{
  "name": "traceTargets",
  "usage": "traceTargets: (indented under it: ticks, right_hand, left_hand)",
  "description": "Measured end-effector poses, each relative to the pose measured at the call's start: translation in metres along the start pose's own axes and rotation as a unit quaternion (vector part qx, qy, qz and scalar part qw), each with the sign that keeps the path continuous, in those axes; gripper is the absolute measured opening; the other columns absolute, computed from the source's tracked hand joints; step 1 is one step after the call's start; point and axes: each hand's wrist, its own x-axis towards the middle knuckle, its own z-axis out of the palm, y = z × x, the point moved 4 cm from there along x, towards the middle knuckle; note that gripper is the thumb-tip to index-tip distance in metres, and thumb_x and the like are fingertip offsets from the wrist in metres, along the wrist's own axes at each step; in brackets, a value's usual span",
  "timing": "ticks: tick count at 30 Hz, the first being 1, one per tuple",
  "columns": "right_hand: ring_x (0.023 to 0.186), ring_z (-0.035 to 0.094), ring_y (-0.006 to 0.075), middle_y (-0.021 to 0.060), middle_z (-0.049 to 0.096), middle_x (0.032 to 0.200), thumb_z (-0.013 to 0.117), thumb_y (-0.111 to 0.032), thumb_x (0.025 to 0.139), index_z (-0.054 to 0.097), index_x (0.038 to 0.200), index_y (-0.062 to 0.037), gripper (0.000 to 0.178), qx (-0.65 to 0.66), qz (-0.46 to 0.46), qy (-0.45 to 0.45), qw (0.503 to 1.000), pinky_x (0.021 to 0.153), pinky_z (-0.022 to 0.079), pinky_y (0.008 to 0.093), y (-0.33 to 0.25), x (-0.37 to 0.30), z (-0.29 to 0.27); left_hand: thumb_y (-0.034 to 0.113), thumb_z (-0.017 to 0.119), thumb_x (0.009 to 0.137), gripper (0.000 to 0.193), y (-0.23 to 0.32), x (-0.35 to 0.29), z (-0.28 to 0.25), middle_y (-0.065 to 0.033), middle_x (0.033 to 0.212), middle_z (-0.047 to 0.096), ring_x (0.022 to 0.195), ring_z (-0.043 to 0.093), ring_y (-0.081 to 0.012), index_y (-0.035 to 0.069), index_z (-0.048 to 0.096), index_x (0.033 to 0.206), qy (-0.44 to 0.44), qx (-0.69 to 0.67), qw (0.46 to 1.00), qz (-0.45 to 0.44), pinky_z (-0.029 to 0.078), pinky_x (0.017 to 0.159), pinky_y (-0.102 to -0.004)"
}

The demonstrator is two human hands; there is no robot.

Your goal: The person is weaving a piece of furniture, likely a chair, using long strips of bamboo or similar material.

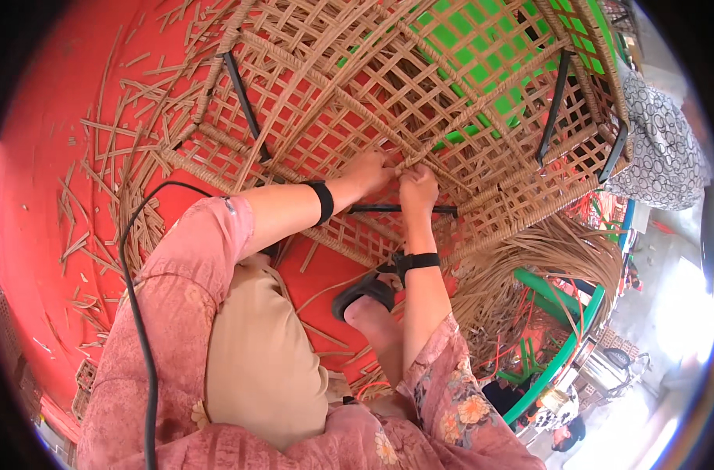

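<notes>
littering the red floor (43, 157), cane offcuts (98, 180) surround the wicker frame (357, 86).

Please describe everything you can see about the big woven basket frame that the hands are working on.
The woven frame is a large open lattice of tan cane-like strips over black metal bars, lying tilted on the red floor. Its weave is loose, with square gaps showing green behind. Both the left hand and the right hand grip strands at its lower edge. Loose strips hang from it at the right; cut pieces lie scattered at the left.
</notes>
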Motion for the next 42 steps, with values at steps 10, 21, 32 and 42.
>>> traceTargets:
  ticks: [10,21,32,42]
  right_hand:
    - [0.073,0.051,0.0118,0.0019,0.056,0.08,0.055,-0.001,0.075,0.057,0.09,-0.0003,0.015,0.263,0.153,-0.076,0.949,0.069,0.041,0.0261,0.024,0.002,0.02]
    - [0.1,0.053,0.017,0.0074,0.062,0.101,0.059,-0.013,0.082,0.058,0.098,-0.0019,0.02,0.468,0.203,-0.138,0.849,0.092,0.036,0.0312,0.032,-0.004,0.028]
    - [0.08,0.06,0.0127,0.0101,0.064,0.092,0.066,-0.002,0.079,0.057,0.104,0.0044,0.027,0.23,0.053,-0.132,0.963,0.07,0.047,0.0241,0.019,-0.004,0.016]
    - [0.083,0.062,0.018,0.0139,0.065,0.088,0.056,0.005,0.077,0.055,0.094,0.0042,0.017,0.088,-0.079,-0.138,0.983,0.072,0.048,0.0285,0.028,0.005,0.012]
  left_hand:
    - [-0.004,0.049,0.082,0.039,-0.001,0.004,-0.002,-0.0154,0.102,0.064,0.088,0.063,-0.0236,0.003,0.056,0.12,-0.024,-0.098,0.994,0.04,0.049,0.077,-0.0344]
    - [0.023,0.066,0.079,0.034,0.023,-0.025,-0.037,-0.0174,0.098,0.056,0.085,0.06,-0.0351,0.012,0.062,0.11,0.036,0.248,0.948,0.196,0.049,0.071,-0.0446]
    - [0.044,0.063,0.08,0.045,0.139,-0.18,0.053,-0.0168,0.072,0.065,0.066,0.064,-0.0243,0.0,0.066,0.084,-0.686,0.038,0.694,0.214,0.053,0.06,-0.0369]
    - [0.008,0.058,0.08,0.028,0.026,-0.034,-0.011,-0.0211,0.105,0.062,0.098,0.061,-0.0331,0.0,0.062,0.106,0.027,0.099,0.991,-0.089,0.047,0.083,-0.0402]
